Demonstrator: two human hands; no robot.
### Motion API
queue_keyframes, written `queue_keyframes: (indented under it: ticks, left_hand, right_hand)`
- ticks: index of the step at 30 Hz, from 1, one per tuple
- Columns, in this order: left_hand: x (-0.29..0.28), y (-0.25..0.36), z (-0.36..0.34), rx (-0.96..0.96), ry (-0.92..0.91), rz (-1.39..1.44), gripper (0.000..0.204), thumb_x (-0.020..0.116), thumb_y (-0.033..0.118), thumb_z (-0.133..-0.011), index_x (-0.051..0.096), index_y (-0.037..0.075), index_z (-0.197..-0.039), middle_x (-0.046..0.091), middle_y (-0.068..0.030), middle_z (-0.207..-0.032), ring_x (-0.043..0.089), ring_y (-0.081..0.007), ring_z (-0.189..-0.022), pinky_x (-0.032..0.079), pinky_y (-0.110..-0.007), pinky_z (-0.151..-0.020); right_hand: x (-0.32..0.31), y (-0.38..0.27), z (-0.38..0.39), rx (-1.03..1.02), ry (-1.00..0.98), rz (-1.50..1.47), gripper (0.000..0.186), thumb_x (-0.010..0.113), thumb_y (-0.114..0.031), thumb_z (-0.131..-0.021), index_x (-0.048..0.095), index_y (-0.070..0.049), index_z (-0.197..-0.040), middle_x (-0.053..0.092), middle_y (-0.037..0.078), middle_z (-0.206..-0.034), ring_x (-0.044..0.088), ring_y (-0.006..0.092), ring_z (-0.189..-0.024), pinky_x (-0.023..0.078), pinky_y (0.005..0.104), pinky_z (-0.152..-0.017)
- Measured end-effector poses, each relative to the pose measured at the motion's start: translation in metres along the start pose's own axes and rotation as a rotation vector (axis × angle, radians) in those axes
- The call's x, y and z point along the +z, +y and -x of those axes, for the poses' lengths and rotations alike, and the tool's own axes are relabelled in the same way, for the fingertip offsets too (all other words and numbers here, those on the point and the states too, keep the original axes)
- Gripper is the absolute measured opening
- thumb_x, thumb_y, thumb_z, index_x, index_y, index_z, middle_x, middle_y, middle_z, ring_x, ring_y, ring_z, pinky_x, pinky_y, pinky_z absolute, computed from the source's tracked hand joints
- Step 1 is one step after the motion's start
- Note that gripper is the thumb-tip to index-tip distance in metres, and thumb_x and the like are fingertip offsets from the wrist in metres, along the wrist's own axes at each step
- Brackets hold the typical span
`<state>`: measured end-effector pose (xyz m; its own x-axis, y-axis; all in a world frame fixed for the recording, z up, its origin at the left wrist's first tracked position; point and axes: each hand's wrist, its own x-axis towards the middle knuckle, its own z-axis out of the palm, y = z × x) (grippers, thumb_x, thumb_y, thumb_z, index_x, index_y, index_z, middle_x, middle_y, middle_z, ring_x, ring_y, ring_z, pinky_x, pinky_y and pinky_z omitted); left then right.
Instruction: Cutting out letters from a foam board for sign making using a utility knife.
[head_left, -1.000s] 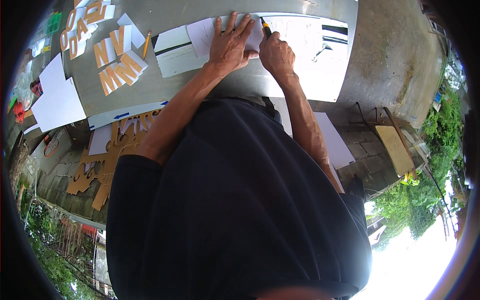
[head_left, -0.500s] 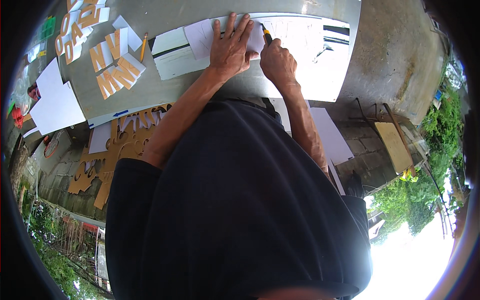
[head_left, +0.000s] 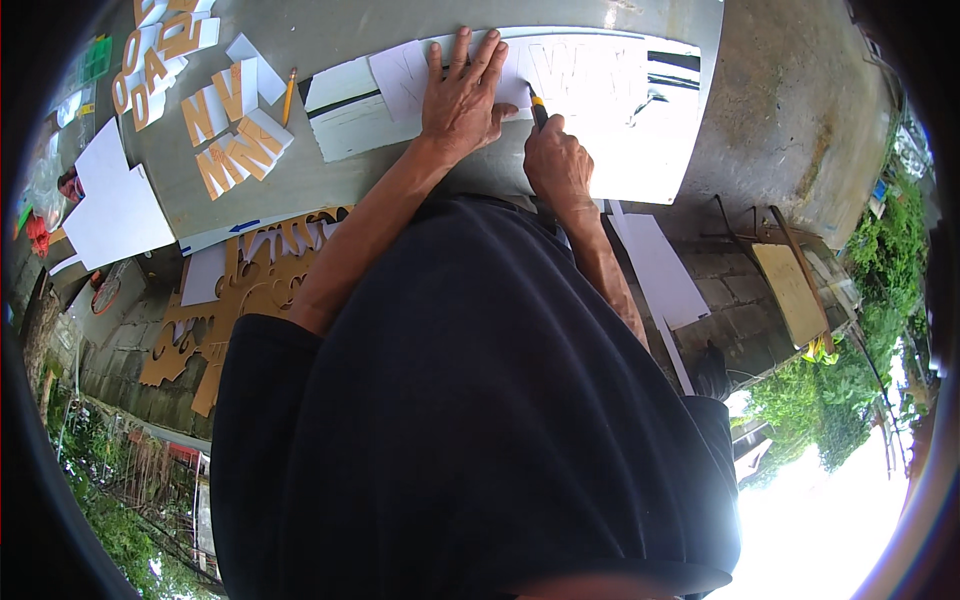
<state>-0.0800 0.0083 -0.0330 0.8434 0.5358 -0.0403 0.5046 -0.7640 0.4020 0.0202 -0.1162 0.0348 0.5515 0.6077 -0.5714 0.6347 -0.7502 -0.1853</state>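
My left hand (head_left: 463, 108) lies flat with spread fingers on a white sheet (head_left: 402, 82) that has thin outlines drawn on it. Under the sheet is a long white board (head_left: 345, 138) with black streaks. My right hand (head_left: 560, 165) is closed around a yellow-and-black utility knife (head_left: 540, 112), just right of the left hand. The knife's dark tip points away from me and meets the sheet, or hovers just over it; which one I cannot tell. Glare washes out the right part of the board.
Letter-shaped cutouts (head_left: 235, 130) with brown faces and white sides sit on the grey table (head_left: 320, 40) at the left, beside a yellow pencil (head_left: 290, 97). A white sheet (head_left: 125, 200) lies farther left. Cut-out cardboard (head_left: 225, 330) is below the near edge; a tan board (head_left: 790, 290) stands at right.
My right hand and the knife have drawn back toward me a little, down along the sheet. The left hand keeps its place.
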Motion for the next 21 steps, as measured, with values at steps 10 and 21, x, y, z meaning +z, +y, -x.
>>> queue_keyframes:
  ticks: [10,21]
  left_hand:
    - [-0.001,0.002,-0.001,-0.002,0.008,0.000,0.085,0.075,0.046,-0.083,0.043,0.008,-0.152,0.028,-0.0034,-0.165,0.018,-0.0354,-0.153,0.017,-0.064,-0.120]
    - [0.000,0.001,0.001,0.001,-0.011,-0.039,0.084,0.075,0.043,-0.084,0.042,0.007,-0.152,0.026,-0.0046,-0.165,0.018,-0.0372,-0.153,0.017,-0.065,-0.120]
  right_hand:
    - [0.011,0.008,0.019,0.036,-0.009,-0.011,0.023,0.052,-0.023,-0.100,0.048,0.001,-0.099,0.070,0.028,-0.078,0.072,0.0453,-0.076,0.056,0.0540,-0.070]
    - [0.024,0.009,0.024,0.026,0.049,-0.040,0.025,0.053,-0.024,-0.099,0.047,0.000,-0.097,0.070,0.027,-0.075,0.071,0.0454,-0.074,0.057,0.0542,-0.069]
